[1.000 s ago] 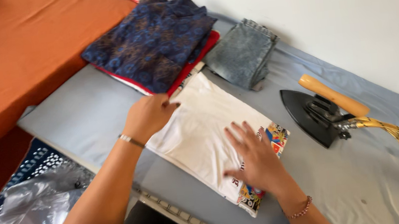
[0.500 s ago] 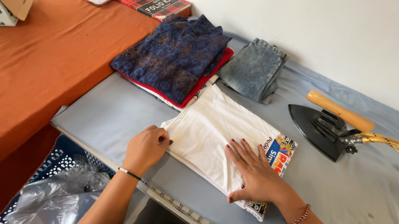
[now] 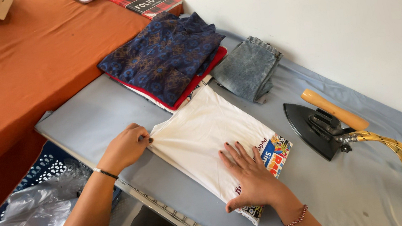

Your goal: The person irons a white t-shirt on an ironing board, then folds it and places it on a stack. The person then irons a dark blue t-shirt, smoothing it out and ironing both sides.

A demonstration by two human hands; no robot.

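A folded white T-shirt (image 3: 203, 135) with a bright print at one end lies on the grey ironing board (image 3: 95, 115). My left hand (image 3: 125, 148) pinches its near-left corner with closed fingers. My right hand (image 3: 249, 174) presses flat on the shirt beside the print, fingers spread. A black iron (image 3: 313, 128) with a wooden handle and a yellow braided cord rests to the right of the shirt, away from both hands.
A stack of folded clothes, dark blue patterned shirt (image 3: 167, 56) on top, and folded grey jeans (image 3: 249, 67) lie at the board's far side. An orange-covered table (image 3: 19, 68) holds a plaid book and a box. A crate with plastic bags (image 3: 26, 218) stands lower left.
My left hand has slid from the shirt's top to its near-left corner and closed on it. My right hand stays pressed near the print. The view has shifted.
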